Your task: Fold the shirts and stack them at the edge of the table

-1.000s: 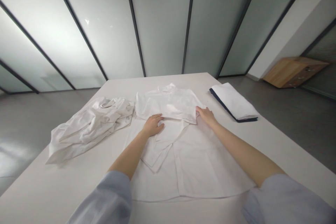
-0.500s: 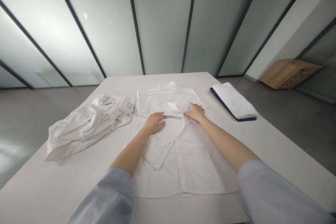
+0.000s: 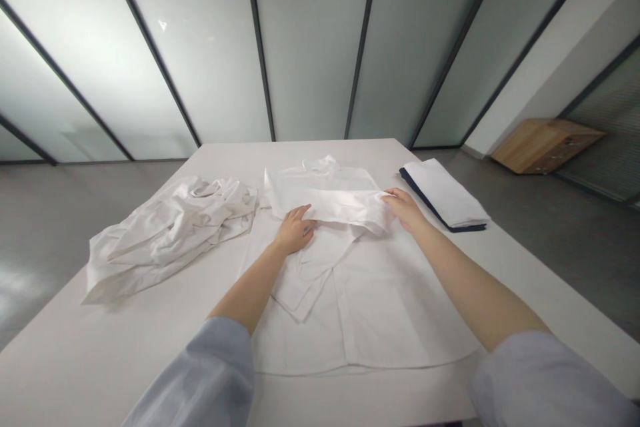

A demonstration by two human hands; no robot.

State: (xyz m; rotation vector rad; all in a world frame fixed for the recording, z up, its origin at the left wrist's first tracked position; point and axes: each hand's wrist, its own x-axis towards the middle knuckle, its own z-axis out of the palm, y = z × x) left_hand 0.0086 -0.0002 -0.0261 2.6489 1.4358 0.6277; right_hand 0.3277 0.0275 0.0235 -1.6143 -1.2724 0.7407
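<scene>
A white shirt [image 3: 400, 293] is spread on the table, its collar [image 3: 320, 163] at the far end and its hem toward me. One sleeve lies folded over the near part of the body. My right hand [image 3: 405, 209] is closed on a white sleeve [image 3: 350, 205], pinching its right end and lifting it a little off the shirt. On the left side of that sleeve lies my left hand [image 3: 294, 230], fingers stretched out and thumb apart, touching the cloth.
To the left is a crumpled heap of white clothing [image 3: 170, 233]. A folded white and navy stack of cloth [image 3: 445, 193] lies along the right side of the white table [image 3: 530, 293]. Beyond stand frosted glass panels [image 3: 310, 47] and a wooden cabinet [image 3: 535, 145].
My right hand has moved right and closed on the sleeve, drawing it out and raising it. My left hand has stayed in about the same place.
</scene>
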